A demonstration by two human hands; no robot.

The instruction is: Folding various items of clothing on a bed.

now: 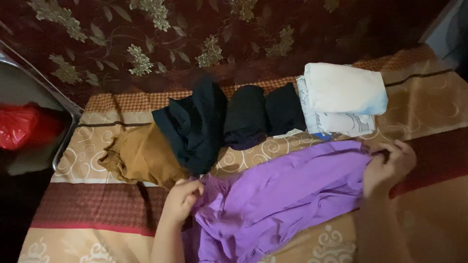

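We pinch a purple garment (pixel 287 190) at both ends, left hand (pixel 183 197) near, right hand (pixel 390 165) farther right (its length running between them).

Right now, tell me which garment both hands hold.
The purple garment: left hand and right hand grip its ends; the others lie untouched behind it.

Purple garment (pixel 282 195) cut off below

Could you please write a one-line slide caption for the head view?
Left hand and right hand grip a purple garment spread on a patterned bedspread.
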